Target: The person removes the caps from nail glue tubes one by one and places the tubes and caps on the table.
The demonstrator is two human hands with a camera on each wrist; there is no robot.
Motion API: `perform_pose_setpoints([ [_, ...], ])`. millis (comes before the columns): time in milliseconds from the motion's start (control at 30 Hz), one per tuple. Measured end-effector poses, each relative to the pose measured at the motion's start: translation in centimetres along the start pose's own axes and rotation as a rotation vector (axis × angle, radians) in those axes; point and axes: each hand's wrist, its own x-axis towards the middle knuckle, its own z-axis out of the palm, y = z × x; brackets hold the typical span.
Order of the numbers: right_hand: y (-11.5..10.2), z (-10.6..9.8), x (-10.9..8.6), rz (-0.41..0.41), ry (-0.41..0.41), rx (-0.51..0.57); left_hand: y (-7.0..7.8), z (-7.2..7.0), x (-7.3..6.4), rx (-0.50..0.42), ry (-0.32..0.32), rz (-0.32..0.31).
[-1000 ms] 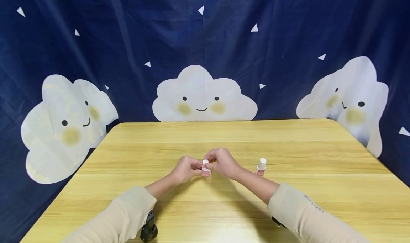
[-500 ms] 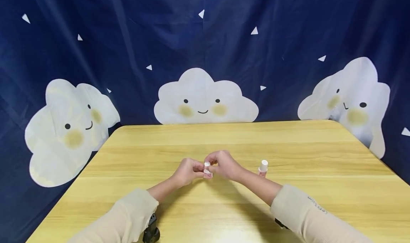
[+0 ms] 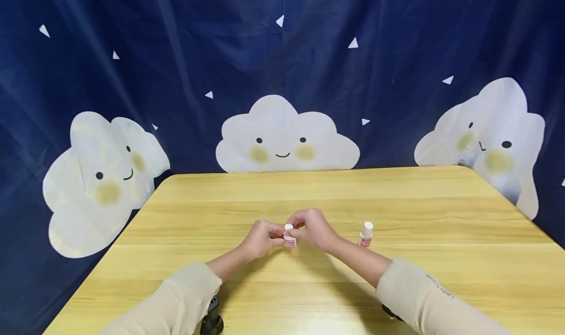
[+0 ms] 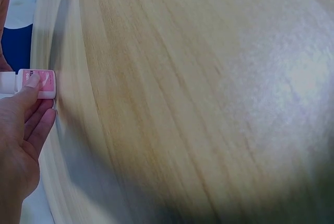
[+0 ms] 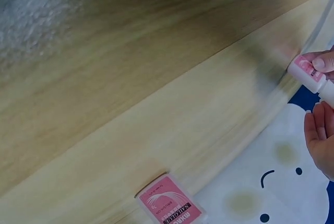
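Observation:
A small nail glue bottle with a pink label stands upright near the middle of the table. My left hand holds its body from the left; in the left wrist view the thumb lies across the pink label. On top is the white cap, pinched between thumb and fingers of my right hand, which partly cover it. The right wrist view catches the bottle at its right edge, with the cap still seated on the neck.
Right of my hands a second nail glue bottle stands upright with its white cap on, close beyond my right forearm. The wooden table ends at a dark blue curtain printed with white clouds.
The head view has shifted slightly, moving the whole scene right and a little down. Both hands stay at the bottle, with the right fingers moving only slightly around the cap.

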Motion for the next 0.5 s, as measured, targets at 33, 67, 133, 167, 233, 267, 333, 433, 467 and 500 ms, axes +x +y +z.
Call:
perform_pose_setpoints([
  [33,-0.04,-0.06,-0.05,0.002,-0.005,-0.002,-0.05,0.06,0.01,-0.008,-0.001,0.0],
  [67,-0.07,-0.09,-0.06,0.006,-0.008,-0.001,-0.06,0.09,0.01,-0.013,-0.003,0.0],
  [133,-0.13,-0.11,-0.06,0.006,-0.014,0.001,-0.03,0.03,-0.01,-0.012,-0.005,0.002],
  [167,-0.15,-0.1,-0.02,0.004,-0.017,0.001,0.0,-0.04,-0.04,-0.009,-0.004,-0.001],
  [233,-0.2,-0.07,0.03,0.0,-0.018,0.001,0.08,-0.11,-0.09,0.003,0.0,0.0],
  [267,-0.18,-0.06,0.05,-0.005,-0.019,-0.002,0.1,-0.13,-0.1,0.007,0.0,0.002],
  [333,-0.17,-0.06,0.05,-0.01,-0.022,-0.009,0.13,-0.11,-0.13,0.006,0.002,0.003],
  [433,-0.18,-0.15,-0.01,0.001,-0.029,-0.009,0.16,-0.04,-0.12,0.004,0.002,0.0],
  [467,-0.18,-0.19,-0.03,0.006,-0.033,-0.007,0.18,-0.01,-0.11,-0.001,0.0,-0.003],
  [500,-0.2,-0.23,-0.05,0.009,-0.036,-0.005,0.2,0.01,-0.09,0.002,0.002,-0.004],
])
